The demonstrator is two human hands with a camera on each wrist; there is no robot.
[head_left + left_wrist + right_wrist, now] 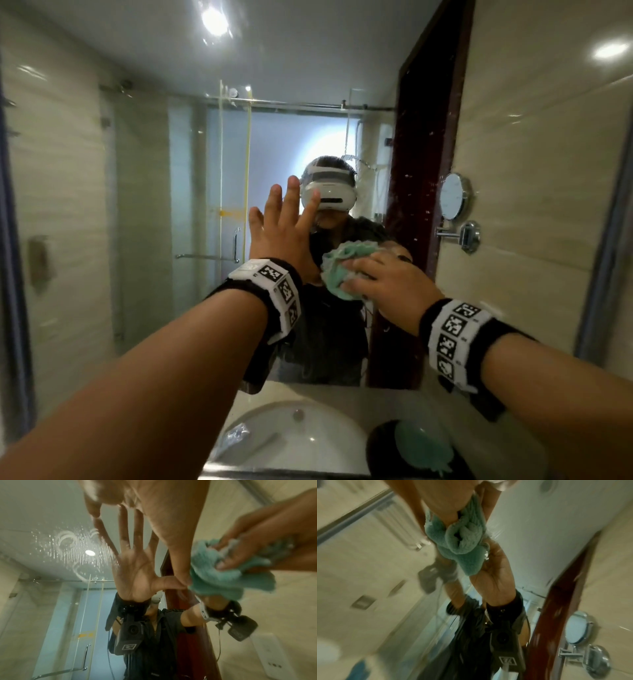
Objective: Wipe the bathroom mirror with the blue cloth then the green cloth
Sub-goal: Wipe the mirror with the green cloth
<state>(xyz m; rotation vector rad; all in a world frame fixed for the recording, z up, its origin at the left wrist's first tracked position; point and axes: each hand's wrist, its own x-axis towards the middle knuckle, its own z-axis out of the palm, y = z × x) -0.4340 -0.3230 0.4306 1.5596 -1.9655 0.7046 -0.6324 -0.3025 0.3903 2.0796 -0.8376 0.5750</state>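
Green cloth (pixel 342 270) bunched in right hand (pixel 390 284) on mirror (pixel 137 205); left hand (pixel 281 236) spread flat. Prob final pass; streaks left up top.

Lighting: indoor, moderately dim, greenish cast. Round ceiling lamp (pixel 214 21) reflected in mirror (pixel 137 205), flares with a soft halo; second glare spot (pixel 609 50) on the tiled wall (pixel 534 171). Bright bluish backlight behind the frosted shower glass (pixel 281 154). Head view: strong wide-angle bending at the edges, lower corners soft. Right wrist view heavily motion-blurred; left wrist view sharper, water streaks (pixel 68 545) catch light.
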